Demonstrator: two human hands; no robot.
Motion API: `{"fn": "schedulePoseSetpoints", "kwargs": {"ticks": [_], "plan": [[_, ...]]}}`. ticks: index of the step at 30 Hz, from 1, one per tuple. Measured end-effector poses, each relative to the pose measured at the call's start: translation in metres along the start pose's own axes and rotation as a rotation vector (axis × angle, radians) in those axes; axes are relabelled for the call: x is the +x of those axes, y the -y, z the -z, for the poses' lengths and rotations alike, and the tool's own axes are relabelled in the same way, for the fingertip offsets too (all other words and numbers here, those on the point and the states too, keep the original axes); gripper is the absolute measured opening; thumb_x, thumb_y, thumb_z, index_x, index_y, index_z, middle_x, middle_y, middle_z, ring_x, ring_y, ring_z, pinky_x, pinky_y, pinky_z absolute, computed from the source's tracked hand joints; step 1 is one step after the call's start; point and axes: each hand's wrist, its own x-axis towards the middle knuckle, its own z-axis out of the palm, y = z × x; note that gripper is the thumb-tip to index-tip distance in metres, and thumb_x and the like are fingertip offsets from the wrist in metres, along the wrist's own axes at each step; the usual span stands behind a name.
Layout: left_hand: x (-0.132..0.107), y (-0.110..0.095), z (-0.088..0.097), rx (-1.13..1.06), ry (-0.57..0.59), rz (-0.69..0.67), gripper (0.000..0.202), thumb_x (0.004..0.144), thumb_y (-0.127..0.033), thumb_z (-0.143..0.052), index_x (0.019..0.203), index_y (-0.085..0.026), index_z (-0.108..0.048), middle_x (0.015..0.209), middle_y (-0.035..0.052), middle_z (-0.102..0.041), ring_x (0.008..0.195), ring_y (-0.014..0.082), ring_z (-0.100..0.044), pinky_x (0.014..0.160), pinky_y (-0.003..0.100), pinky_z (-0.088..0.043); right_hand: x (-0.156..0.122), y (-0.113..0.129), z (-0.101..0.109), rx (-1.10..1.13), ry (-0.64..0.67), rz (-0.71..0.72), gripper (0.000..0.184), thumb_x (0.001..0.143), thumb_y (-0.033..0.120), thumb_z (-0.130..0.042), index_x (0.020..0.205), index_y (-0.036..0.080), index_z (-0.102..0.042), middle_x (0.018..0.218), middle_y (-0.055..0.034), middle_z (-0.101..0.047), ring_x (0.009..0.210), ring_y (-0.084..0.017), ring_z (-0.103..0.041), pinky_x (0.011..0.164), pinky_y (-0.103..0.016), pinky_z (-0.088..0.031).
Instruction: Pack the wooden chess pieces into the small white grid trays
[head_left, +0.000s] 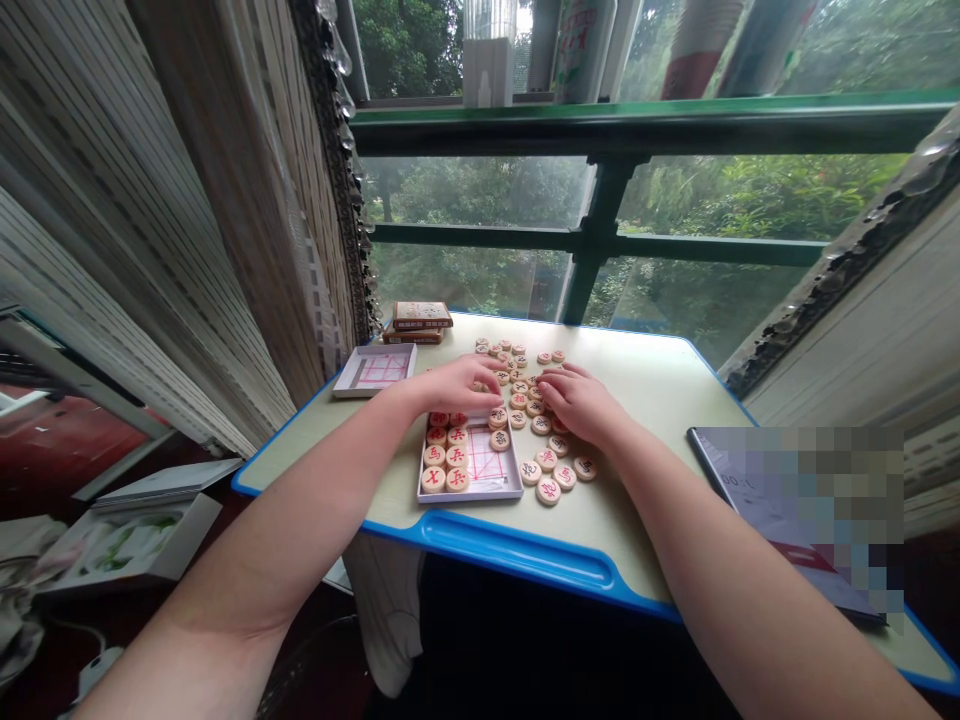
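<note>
Round wooden chess discs point(517, 385) with red and dark characters lie scattered on a pale table with a blue rim point(517, 560). A shallow white box point(504, 485) near the front holds several red-marked discs point(445, 458) in rows at its left side. My left hand point(457, 385) lies palm down over the box's far edge, fingers stretched toward the loose discs. My right hand point(577, 400) rests palm down on the pile, fingers extended to the left and touching discs. Whether either hand has a disc under it is hidden.
A second white box half point(375, 370) lies at the table's back left, beside a small stack of card boxes point(420, 320). A dark tablet-like slab point(780, 510) lies on the right. Window glass and green bars stand behind; woven blinds hang left.
</note>
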Motion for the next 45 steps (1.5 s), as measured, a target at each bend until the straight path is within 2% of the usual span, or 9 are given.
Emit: {"fn": "schedulePoseSetpoints", "kwargs": {"ticks": [3, 6, 9, 11, 15, 23, 32, 39, 45], "plan": [[-0.004, 0.004, 0.007, 0.02, 0.041, 0.061, 0.021, 0.078, -0.03, -0.057, 0.086, -0.02, -0.073, 0.144, 0.0047, -0.045, 0.131, 0.0229, -0.04, 0.111, 0.033, -0.029, 0.001, 0.0, 0.0, -0.029, -0.03, -0.033, 0.04, 0.095, 0.032, -0.033, 0.113, 0.018, -0.066, 0.122, -0.0052, -0.064, 0.121, -0.022, -0.048, 0.106, -0.036, -0.034], [-0.008, 0.008, 0.015, 0.056, 0.115, 0.125, 0.023, 0.074, -0.038, -0.062, 0.083, -0.022, -0.074, 0.149, 0.0012, -0.037, 0.136, 0.0263, -0.031, 0.111, 0.035, -0.027, 0.002, -0.002, 0.0, -0.067, -0.066, -0.089, 0.038, 0.093, 0.028, -0.036, 0.117, 0.015, -0.064, 0.123, -0.0081, -0.063, 0.118, -0.023, -0.049, 0.103, -0.034, -0.036], [-0.008, 0.008, 0.016, 0.089, 0.146, 0.126, 0.025, 0.072, -0.045, -0.064, 0.078, -0.024, -0.075, 0.151, -0.0033, -0.032, 0.14, 0.0279, -0.021, 0.111, 0.037, -0.026, 0.002, -0.005, -0.002, -0.094, -0.063, -0.1, 0.039, 0.093, 0.028, -0.037, 0.119, 0.015, -0.062, 0.125, -0.0084, -0.062, 0.119, -0.024, -0.048, 0.103, -0.034, -0.035], [-0.006, 0.006, 0.013, 0.108, 0.158, 0.103, 0.022, 0.073, -0.043, -0.064, 0.076, -0.024, -0.075, 0.151, -0.0042, -0.033, 0.139, 0.0276, -0.022, 0.111, 0.037, -0.027, 0.003, -0.006, -0.003, -0.105, -0.043, -0.087, 0.038, 0.093, 0.029, -0.037, 0.117, 0.015, -0.063, 0.125, -0.0079, -0.062, 0.118, -0.024, -0.048, 0.103, -0.034, -0.034], [-0.002, 0.007, 0.006, 0.142, 0.104, 0.055, 0.021, 0.077, -0.04, -0.062, 0.075, -0.024, -0.076, 0.147, -0.0029, -0.04, 0.135, 0.0269, -0.028, 0.11, 0.038, -0.026, 0.002, -0.006, -0.004, -0.12, -0.034, -0.075, 0.036, 0.092, 0.032, -0.039, 0.111, 0.017, -0.065, 0.124, -0.0069, -0.062, 0.115, -0.023, -0.05, 0.103, -0.035, -0.033], [0.001, 0.016, 0.002, 0.174, -0.016, 0.053, 0.013, 0.077, -0.033, -0.066, 0.079, -0.026, -0.076, 0.151, -0.0064, -0.032, 0.139, 0.0333, -0.013, 0.112, 0.051, -0.018, 0.002, -0.004, -0.003, -0.127, -0.034, -0.094, 0.033, 0.091, 0.032, -0.041, 0.11, 0.019, -0.065, 0.123, -0.0059, -0.063, 0.114, -0.022, -0.051, 0.101, -0.034, -0.034], [0.003, 0.009, 0.001, 0.119, 0.061, 0.027, 0.015, 0.08, -0.033, -0.063, 0.078, -0.024, -0.076, 0.152, -0.0036, -0.031, 0.14, 0.0313, -0.015, 0.113, 0.048, -0.017, 0.002, 0.0, -0.001, -0.102, -0.054, -0.104, 0.032, 0.09, 0.03, -0.042, 0.105, 0.02, -0.068, 0.117, -0.0043, -0.066, 0.108, -0.024, -0.053, 0.098, -0.035, -0.038], [-0.002, 0.009, 0.007, 0.101, 0.066, 0.104, 0.022, 0.082, -0.038, -0.06, 0.092, -0.026, -0.075, 0.154, -0.0011, -0.027, 0.142, 0.0314, -0.012, 0.114, 0.05, -0.015, -0.002, 0.007, 0.005, -0.1, -0.093, -0.069, 0.031, 0.089, 0.029, -0.044, 0.103, 0.022, -0.071, 0.121, -0.0025, -0.064, 0.111, -0.026, -0.051, 0.098, -0.037, -0.039], [-0.002, 0.0, 0.006, 0.072, 0.012, 0.014, 0.019, 0.077, -0.037, -0.065, 0.088, -0.025, -0.075, 0.148, 0.0015, -0.038, 0.14, 0.028, -0.021, 0.114, 0.045, -0.02, 0.0, 0.006, 0.002, -0.071, -0.075, -0.061, 0.03, 0.089, 0.027, -0.044, 0.102, 0.02, -0.071, 0.114, -0.0036, -0.067, 0.11, -0.022, -0.053, 0.099, -0.034, -0.038]]}}
